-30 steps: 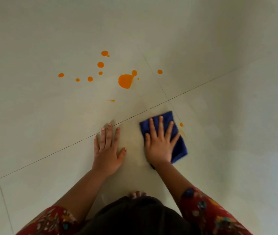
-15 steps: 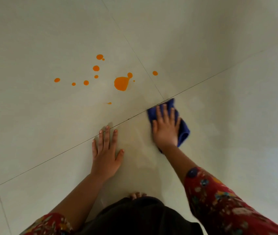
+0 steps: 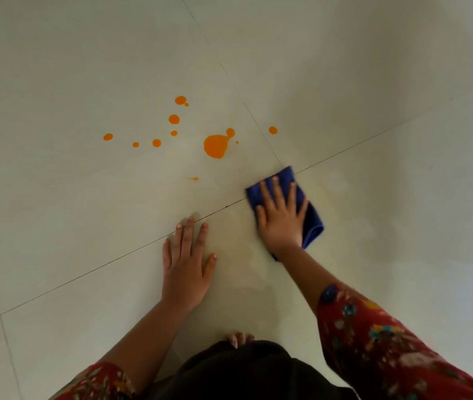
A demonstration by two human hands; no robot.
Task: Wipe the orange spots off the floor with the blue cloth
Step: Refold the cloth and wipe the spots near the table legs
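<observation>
Head view shows your right hand [image 3: 280, 219], fingers [image 3: 277, 192] spread flat, wiping with the blue cloth [image 3: 313, 223] near the orange spots [image 3: 215, 145], left hand [image 3: 186, 264] flat on the floor [image 3: 70, 212]; next push up over them.

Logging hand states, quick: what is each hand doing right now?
Left hand: open, flat on the floor.
Right hand: open, straight fingers pressing the blue cloth.

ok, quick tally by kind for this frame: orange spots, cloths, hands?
orange spots: 12, counting the drop joined to the largest one and the faint smear
blue cloth: 1
hands: 2, left hand flat, right hand pressing the cloth
Total: 15
</observation>
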